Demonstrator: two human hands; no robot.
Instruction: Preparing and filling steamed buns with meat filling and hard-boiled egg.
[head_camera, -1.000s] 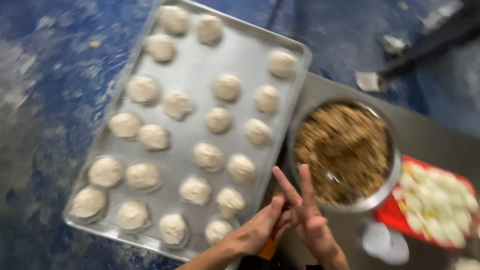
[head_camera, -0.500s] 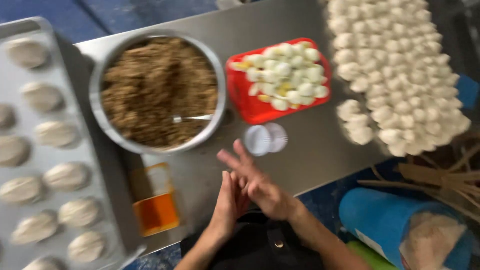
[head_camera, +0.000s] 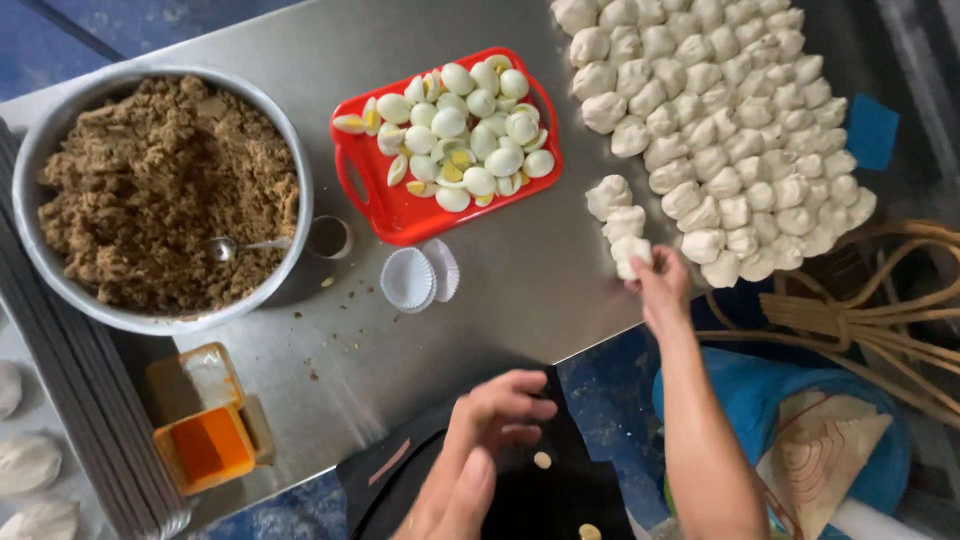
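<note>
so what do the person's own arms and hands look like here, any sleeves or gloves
Both hands are bare: no gloves, rings, watch or bands show. The right hand leads into a forearm that is uncovered down to the frame's lower edge, with no sleeve in view. The left hand is also uncovered; only the hand and wrist show, so a sleeve further up cannot be told.

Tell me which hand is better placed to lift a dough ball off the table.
The right hand. Its fingers already close on a dough ball at the near edge of the dough pile. The left hand hangs empty near the body, well away from the dough.
</note>
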